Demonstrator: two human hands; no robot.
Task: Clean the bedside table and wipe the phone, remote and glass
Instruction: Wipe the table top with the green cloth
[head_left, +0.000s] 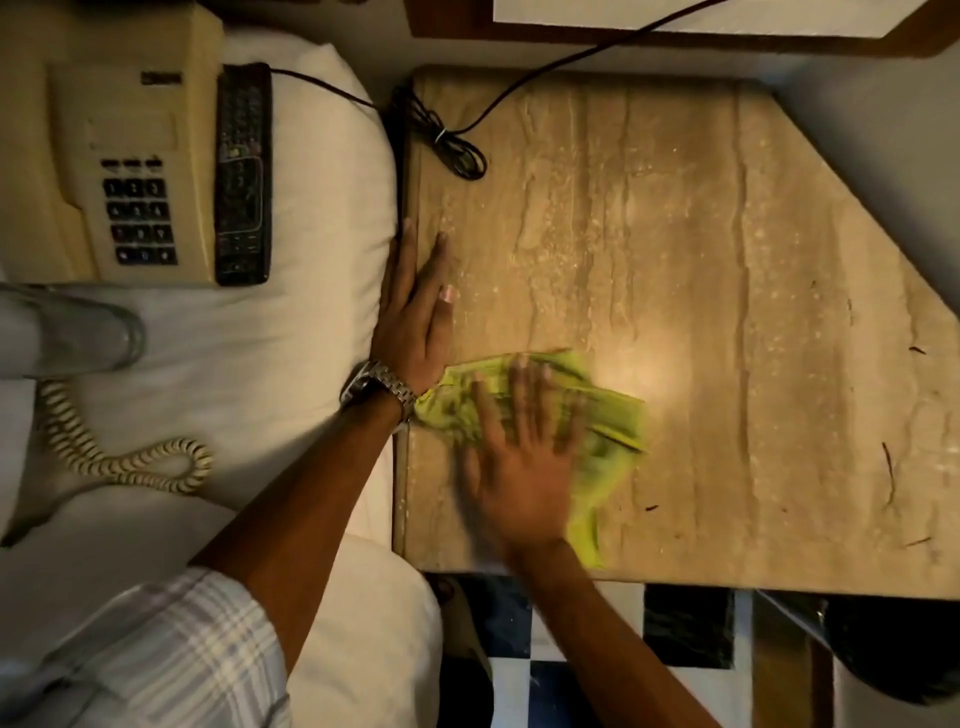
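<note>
The beige stone bedside table (701, 291) fills the right half of the view, its top speckled with dust. My right hand (524, 452) presses flat, fingers spread, on a yellow-green cloth (608, 431) near the table's front left corner; the hand is blurred. My left hand (421, 312) rests flat with straight fingers along the table's left edge. On the white bed at the left lie a cream phone (109, 150), a black remote (243, 176) beside it, and a clear glass (72, 338) on its side below the phone.
A black cable (447, 140) lies coiled on the table's back left corner and runs off to the wall. The phone's coiled cord (119, 457) trails over the white bedding (311, 234). A few dark specks lie near the table's right edge. Chequered floor (571, 639) shows below.
</note>
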